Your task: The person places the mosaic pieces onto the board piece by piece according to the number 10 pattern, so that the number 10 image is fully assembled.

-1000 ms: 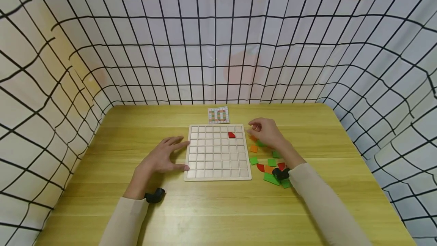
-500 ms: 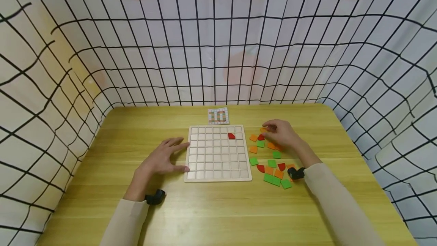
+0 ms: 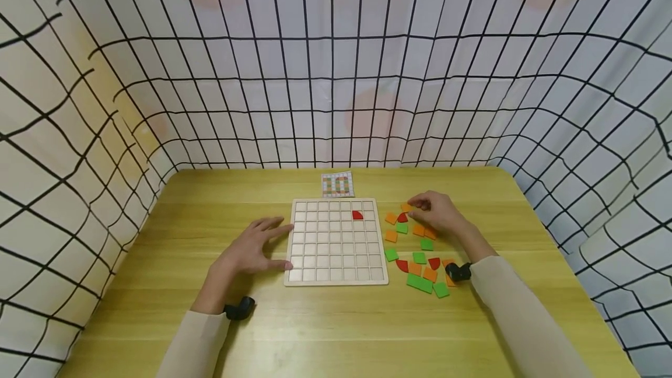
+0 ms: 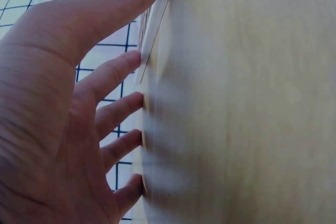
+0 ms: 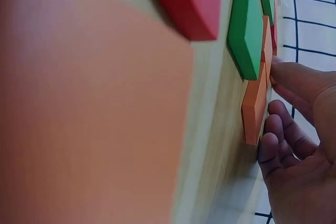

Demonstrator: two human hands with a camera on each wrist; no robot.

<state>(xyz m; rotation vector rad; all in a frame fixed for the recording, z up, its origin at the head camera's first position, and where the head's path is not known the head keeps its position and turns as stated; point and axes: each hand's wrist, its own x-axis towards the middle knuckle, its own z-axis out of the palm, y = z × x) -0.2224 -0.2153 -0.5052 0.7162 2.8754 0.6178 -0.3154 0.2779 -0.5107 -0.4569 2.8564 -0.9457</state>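
Observation:
My left hand (image 3: 254, 248) is spread at the left side of a pale wooden grid board (image 3: 288, 282), its thumb and index fingertips touching the edge. In the left wrist view the fingers of the left hand (image 4: 68, 129) reach the tabletop, fairly straight. One red quarter-round tile (image 3: 357, 215) sits in a cell near the board's upper right. Beyond the loose tiles, my right hand (image 3: 438, 212) pinches an orange tile (image 3: 406, 207) between thumb and index finger. In the right wrist view, nearer tiles hide the fingertips of the right hand (image 5: 299, 145).
Right of the board lie several loose tiles: green squares such as a green tile (image 3: 427, 244), a long green tile (image 3: 419, 283), orange squares and red quarter-rounds like a red tile (image 3: 402, 265). A printed pattern card (image 3: 338, 184) lies behind the board. Black grid netting (image 3: 331, 80) surrounds the table.
My right hand has moved right, away from the board's upper right corner to the orange tile at the back of the pile. The left hand stays at the board; the view has tilted up slightly.

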